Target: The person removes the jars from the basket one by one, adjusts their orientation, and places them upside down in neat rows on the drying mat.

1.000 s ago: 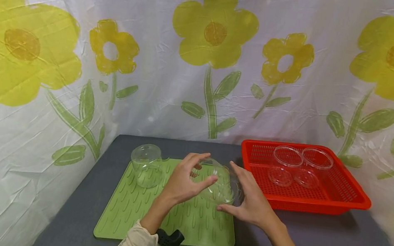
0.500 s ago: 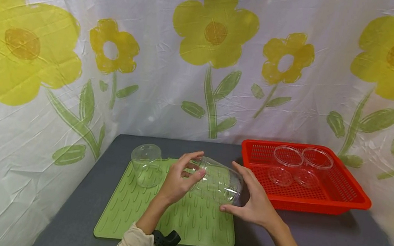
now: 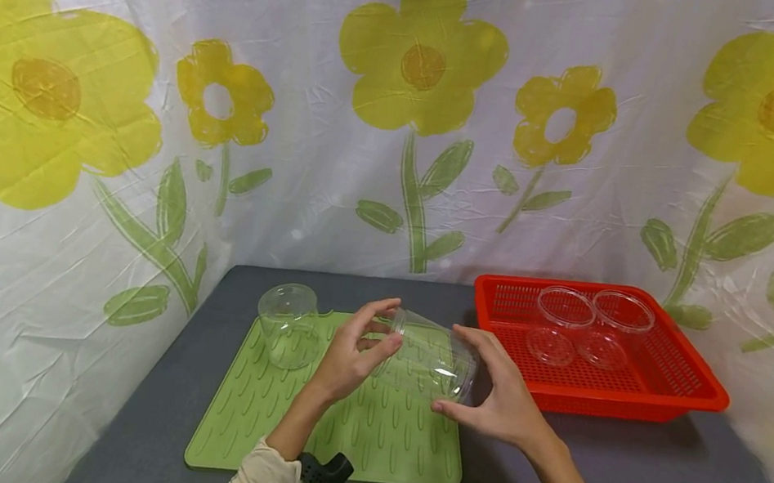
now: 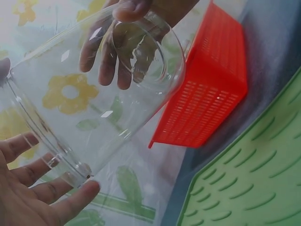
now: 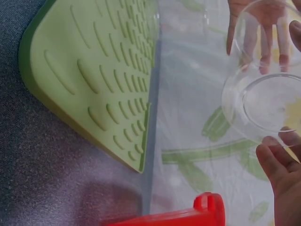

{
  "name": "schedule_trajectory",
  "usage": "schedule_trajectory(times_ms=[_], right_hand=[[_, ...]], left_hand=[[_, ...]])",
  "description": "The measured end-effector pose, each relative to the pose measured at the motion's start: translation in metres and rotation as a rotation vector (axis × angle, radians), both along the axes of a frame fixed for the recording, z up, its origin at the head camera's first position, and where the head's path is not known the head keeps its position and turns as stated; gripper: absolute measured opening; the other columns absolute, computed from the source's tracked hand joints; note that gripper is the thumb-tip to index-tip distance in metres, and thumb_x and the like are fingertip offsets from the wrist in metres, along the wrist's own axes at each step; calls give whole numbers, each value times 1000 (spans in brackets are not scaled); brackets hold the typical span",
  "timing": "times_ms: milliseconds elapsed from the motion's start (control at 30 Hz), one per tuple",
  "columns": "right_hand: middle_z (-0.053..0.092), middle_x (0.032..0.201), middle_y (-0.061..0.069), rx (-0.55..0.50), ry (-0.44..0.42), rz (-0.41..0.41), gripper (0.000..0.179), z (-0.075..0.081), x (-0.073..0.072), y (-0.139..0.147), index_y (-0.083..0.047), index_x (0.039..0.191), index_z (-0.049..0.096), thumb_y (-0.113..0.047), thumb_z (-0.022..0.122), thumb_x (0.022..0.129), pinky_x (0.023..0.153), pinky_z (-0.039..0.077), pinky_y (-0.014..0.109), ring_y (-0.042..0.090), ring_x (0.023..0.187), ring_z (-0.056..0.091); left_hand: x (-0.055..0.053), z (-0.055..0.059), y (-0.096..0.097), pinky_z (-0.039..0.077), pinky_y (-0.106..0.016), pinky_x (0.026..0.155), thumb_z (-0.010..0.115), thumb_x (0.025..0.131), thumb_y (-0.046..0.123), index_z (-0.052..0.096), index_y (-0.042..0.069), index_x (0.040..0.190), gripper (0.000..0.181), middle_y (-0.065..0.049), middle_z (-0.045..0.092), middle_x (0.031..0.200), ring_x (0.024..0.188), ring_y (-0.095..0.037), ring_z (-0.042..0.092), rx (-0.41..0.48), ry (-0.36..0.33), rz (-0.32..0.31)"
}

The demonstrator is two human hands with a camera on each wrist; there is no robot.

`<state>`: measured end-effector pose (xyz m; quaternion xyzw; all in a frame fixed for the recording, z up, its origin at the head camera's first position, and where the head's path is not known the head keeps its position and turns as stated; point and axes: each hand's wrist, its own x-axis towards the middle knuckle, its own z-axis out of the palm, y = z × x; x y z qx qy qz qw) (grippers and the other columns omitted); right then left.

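Observation:
Both hands hold a clear plastic jar (image 3: pixel 424 358) on its side over the green mat (image 3: pixel 395 449), tilted with its ridged mouth end up to the left. My left hand (image 3: pixel 350 358) grips the mouth end between thumb and fingers. At the round base, my right hand (image 3: pixel 505 392) holds it with thumb below and fingers above. The left wrist view shows the ridged rim close to the left fingers (image 4: pixel 77 200). Nothing shows inside the jar. A second clear jar (image 3: pixel 287 327) stands upright at the mat's back left corner.
A red perforated basket (image 3: pixel 631 404) sits at the back right of the dark table (image 3: pixel 594 460). Inside it stand two more clear jars (image 3: pixel 566 306) side by side. A white curtain (image 3: pixel 288 203) with yellow flowers hangs behind the table.
The left hand has shifted slightly left along the jar to its mouth end. The jar has turned from facing more toward the camera to lying sideways. In the last half second little has moved.

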<state>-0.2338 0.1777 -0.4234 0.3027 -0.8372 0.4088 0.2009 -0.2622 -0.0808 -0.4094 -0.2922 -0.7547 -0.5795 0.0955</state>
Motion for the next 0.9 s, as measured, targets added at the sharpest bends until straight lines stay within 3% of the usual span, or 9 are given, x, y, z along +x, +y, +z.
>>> schedule_trajectory(times_ms=[100,233,400,600,900], right_hand=[[57,138,0,3,4,4,96,0,0,1,-23,150,47,-34,96,68,102,51,45,13,123,55],[57,138,0,22,10,16,95,0,0,1,-18,150,48,-33,96,69,100,52,42,13,122,55],[55,137,0,56,33,25,96,-1,-1,2,-13,149,48,-31,96,68,96,53,42,13,118,54],[55,138,-1,92,33,30,97,0,1,3,-16,150,47,-32,96,68,96,54,44,16,118,55],[57,138,3,138,27,20,96,1,3,2,-12,148,49,-39,95,68,97,54,48,18,121,55]], left_hand=[[-1,1,-2,49,-58,107,63,100,34,44,19,154,59,-15,50,149,129,-39,58,-16,32,-24],[0,6,-4,42,-62,112,72,93,45,41,25,155,72,-9,45,155,139,-36,49,-99,112,-43],[2,17,-3,43,-58,112,88,77,42,40,29,156,93,-4,42,158,146,-27,42,-295,274,-34],[5,26,-1,49,-48,109,93,68,50,45,24,153,101,-2,48,151,141,-22,46,-502,442,-25],[5,26,1,49,-43,110,93,64,55,50,19,150,103,-5,52,149,137,-24,49,-712,495,-43]])
